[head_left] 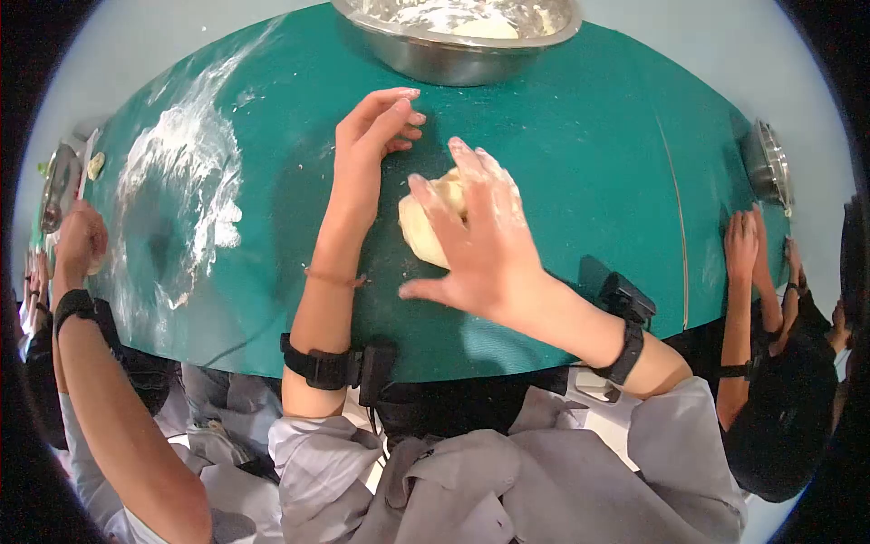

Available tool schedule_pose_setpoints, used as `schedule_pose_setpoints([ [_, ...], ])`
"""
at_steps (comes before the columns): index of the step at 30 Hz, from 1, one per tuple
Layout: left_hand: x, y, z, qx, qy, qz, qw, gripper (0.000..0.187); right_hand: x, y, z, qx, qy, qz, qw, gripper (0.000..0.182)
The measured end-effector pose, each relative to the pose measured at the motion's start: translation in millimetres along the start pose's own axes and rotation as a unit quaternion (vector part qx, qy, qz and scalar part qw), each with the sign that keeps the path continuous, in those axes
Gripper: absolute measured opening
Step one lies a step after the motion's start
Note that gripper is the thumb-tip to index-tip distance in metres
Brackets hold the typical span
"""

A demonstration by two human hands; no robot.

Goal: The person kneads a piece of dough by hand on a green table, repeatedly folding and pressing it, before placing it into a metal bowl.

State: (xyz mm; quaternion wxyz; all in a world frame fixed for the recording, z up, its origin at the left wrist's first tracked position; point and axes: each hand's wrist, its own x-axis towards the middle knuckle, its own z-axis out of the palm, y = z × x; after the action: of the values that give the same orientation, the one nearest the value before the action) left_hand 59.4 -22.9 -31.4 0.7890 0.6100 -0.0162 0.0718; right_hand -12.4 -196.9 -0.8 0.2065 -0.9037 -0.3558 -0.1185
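Note:
A pale lump of dough (419,227) lies on the green mat (562,181) in front of me. My right hand (485,222) is over its right side, with spread fingers and flour on the fingertips; the palm hides part of the lump. Up and to the left of the dough, my left hand (373,127) is held with loosely bent fingers and nothing in them. Some flour clings to its fingertips too.
A steel bowl (444,63) with floury remains and pale dough stands at the far edge. White flour (195,163) is smeared across the left of the mat. Another person's hand (83,238) is at the left; others' hands (743,240) and a metal bowl (770,168) are at the right.

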Motion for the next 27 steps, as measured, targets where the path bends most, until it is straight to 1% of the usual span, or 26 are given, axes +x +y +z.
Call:
schedule_pose_setpoints([
  [3,-2,1,-4,-0.031,0.032,0.005,0.999,0.029,12,-6,14,-0.044,0.001,0.006,0.999,0.092],
  [4,0,1,-6,-0.038,0.046,0.01,0.998,0.029,13,-7,17,-0.085,0.021,-0.008,0.996,0.082],
  [7,4,0,-16,-0.039,0.079,0.0,0.996,0.032,21,5,23,-0.037,0.015,-0.019,0.999,0.065],
  [10,3,-1,-13,-0.029,0.088,-0.008,0.996,0.031,38,20,20,0.021,0.024,0.01,0.999,0.046],
  [13,2,-2,-10,-0.032,0.089,-0.001,0.995,0.027,60,37,23,0.03,0.001,0.04,0.999,0.037],
  [14,4,-2,-9,-0.039,0.088,0.006,0.995,0.025,66,41,26,0.035,0.014,0.041,0.998,0.035],
  [17,5,-2,-10,-0.035,0.086,-0.002,0.996,0.025,82,50,17,0.075,-0.069,0.111,0.989,0.038],
  [20,6,-7,-14,-0.022,0.059,-0.002,0.998,0.033,81,61,27,0.107,-0.018,0.123,0.986,0.034],
  [21,8,-3,-11,-0.029,0.052,-0.002,0.998,0.032,82,64,24,0.188,0.031,0.125,0.974,0.032],
  [23,4,-2,-8,-0.044,0.043,-0.015,0.998,0.031,73,69,21,0.349,0.115,0.127,0.921,0.028],
  [24,4,-6,-10,-0.025,0.002,-0.015,1.0,0.042,70,67,11,0.439,0.132,0.118,0.881,0.024],
  [25,1,-2,-3,-0.042,-0.029,-0.031,0.998,0.045,63,64,-8,0.465,0.085,0.117,0.874,0.029],
  [27,-7,3,9,-0.076,-0.091,-0.067,0.991,0.053,46,69,-15,0.336,0.104,-0.033,0.936,0.036],
])
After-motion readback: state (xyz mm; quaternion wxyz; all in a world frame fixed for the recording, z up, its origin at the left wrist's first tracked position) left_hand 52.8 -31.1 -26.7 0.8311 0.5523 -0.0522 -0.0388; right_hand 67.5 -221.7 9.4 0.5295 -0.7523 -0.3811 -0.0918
